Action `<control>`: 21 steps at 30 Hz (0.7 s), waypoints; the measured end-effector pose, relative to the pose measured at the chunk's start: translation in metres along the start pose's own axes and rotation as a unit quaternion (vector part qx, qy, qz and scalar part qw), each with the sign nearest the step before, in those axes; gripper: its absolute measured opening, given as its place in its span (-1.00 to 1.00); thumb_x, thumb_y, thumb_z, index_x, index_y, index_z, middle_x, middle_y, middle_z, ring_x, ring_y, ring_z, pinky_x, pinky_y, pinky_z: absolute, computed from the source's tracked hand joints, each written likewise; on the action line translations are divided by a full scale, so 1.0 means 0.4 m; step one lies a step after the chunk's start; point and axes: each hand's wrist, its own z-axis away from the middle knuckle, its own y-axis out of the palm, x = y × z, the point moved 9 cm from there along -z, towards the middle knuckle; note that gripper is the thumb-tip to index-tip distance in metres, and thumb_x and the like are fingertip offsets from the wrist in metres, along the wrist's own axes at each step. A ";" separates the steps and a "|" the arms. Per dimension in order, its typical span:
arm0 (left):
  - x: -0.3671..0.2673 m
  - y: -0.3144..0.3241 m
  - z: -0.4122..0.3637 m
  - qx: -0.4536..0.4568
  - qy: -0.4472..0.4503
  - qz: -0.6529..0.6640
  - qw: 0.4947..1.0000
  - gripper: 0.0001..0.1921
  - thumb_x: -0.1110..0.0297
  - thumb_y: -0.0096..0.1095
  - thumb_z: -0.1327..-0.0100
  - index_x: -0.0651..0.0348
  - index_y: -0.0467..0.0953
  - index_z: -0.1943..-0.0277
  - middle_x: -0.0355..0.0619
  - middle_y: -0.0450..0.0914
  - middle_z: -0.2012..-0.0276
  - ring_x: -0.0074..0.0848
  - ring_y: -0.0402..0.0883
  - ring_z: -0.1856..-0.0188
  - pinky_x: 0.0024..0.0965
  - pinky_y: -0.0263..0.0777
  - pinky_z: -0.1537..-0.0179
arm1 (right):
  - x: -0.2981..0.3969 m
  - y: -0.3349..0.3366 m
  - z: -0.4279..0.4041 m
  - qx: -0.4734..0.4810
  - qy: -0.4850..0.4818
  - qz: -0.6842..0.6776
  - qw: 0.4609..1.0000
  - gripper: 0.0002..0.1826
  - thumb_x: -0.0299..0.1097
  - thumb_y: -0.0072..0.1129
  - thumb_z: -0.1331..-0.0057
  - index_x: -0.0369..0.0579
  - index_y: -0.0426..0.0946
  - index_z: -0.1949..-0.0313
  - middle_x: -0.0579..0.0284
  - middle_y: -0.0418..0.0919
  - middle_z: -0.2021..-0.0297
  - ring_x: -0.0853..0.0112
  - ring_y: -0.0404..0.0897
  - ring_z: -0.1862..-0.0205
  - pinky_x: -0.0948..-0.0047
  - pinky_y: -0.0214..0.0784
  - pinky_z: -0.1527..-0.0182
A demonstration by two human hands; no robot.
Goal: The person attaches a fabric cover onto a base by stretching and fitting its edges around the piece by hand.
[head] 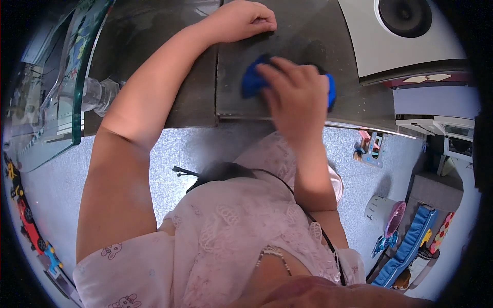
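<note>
My right hand (pixel 298 96) presses on a blue cloth (pixel 254 79) with black parts, bunched under the palm and fingers on the dark tabletop (pixel 238 100). Cloth shows on both sides of the hand; the hand looks slightly blurred. My left hand (pixel 250 21) rests on the same tabletop near the top of the view, its fingers curled in. Whether anything lies inside the left fingers is hidden, but nothing sticks out of them. A seam in the tabletop runs between my left forearm and the cloth.
A glass panel (pixel 79 96) and a clear glass support (pixel 102 94) stand at the left. A white unit with a round black speaker (pixel 404 15) is at the upper right. Toys (pixel 29 215) line the left; a white bin (pixel 379 210) and blue cushion (pixel 408 246) lie at the lower right.
</note>
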 end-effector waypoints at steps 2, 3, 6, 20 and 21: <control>0.003 -0.001 0.001 0.001 0.016 -0.004 1.000 -0.76 0.23 0.25 -0.50 0.24 0.64 0.02 -0.04 0.71 0.14 -0.30 0.70 0.10 -0.30 0.54 0.03 | 0.076 -0.005 0.013 0.011 -0.048 -0.103 0.993 -0.54 -0.37 0.46 -0.10 0.20 0.71 -0.05 0.31 0.70 -0.06 0.24 0.60 0.01 0.21 0.34 -0.03; 0.006 0.000 0.002 0.002 0.016 -0.005 1.000 -0.76 0.23 0.25 -0.50 0.24 0.64 0.02 -0.04 0.71 0.14 -0.30 0.70 0.10 -0.30 0.54 0.03 | 0.072 -0.006 0.011 0.010 -0.047 -0.104 0.993 -0.54 -0.37 0.46 -0.10 0.20 0.71 -0.05 0.31 0.70 -0.06 0.24 0.60 0.01 0.21 0.34 -0.03; 0.006 -0.005 0.007 -0.011 0.033 0.002 0.999 -0.76 0.24 0.24 -0.50 0.25 0.64 0.03 -0.04 0.71 0.14 -0.31 0.70 0.09 -0.31 0.54 0.02 | 0.001 0.006 -0.006 0.033 0.006 -0.079 0.996 -0.57 -0.38 0.43 -0.15 0.20 0.71 -0.05 0.28 0.71 -0.05 0.23 0.61 0.01 0.21 0.33 -0.05; 0.013 -0.001 0.000 -0.006 0.013 0.008 1.000 -0.75 0.22 0.24 -0.51 0.25 0.65 0.01 -0.07 0.72 0.13 -0.35 0.70 0.09 -0.34 0.54 0.00 | 0.054 -0.004 0.008 0.021 -0.031 -0.088 0.995 -0.55 -0.40 0.44 -0.10 0.19 0.72 -0.04 0.28 0.69 -0.08 0.20 0.60 0.03 0.21 0.33 -0.04; 0.015 0.001 0.001 -0.004 0.014 0.008 1.000 -0.75 0.22 0.24 -0.51 0.25 0.65 0.01 -0.07 0.72 0.13 -0.35 0.70 0.09 -0.34 0.54 0.00 | 0.053 -0.008 0.005 0.020 -0.030 -0.088 0.995 -0.55 -0.40 0.44 -0.10 0.19 0.72 -0.04 0.28 0.69 -0.08 0.20 0.60 0.03 0.21 0.33 -0.04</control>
